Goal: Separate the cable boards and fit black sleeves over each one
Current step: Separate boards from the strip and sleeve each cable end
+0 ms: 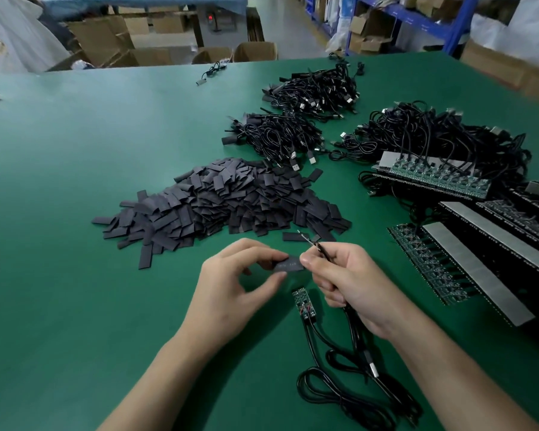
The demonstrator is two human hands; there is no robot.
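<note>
Matte black flat sleeve (pixel 288 264) pinched in left hand (pixel 231 290) fingers (pixel 259 248); right hand (pixel 352 281) grips cable (pixel 353 321).

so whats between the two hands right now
A single black sleeve, held at its ends by the left hand and the right hand, as the head view shows.

Green table (pixel 75 181), cardboard boxes (pixel 100 38) beyond it, blue shelving (pixel 459 26) far right.
</note>
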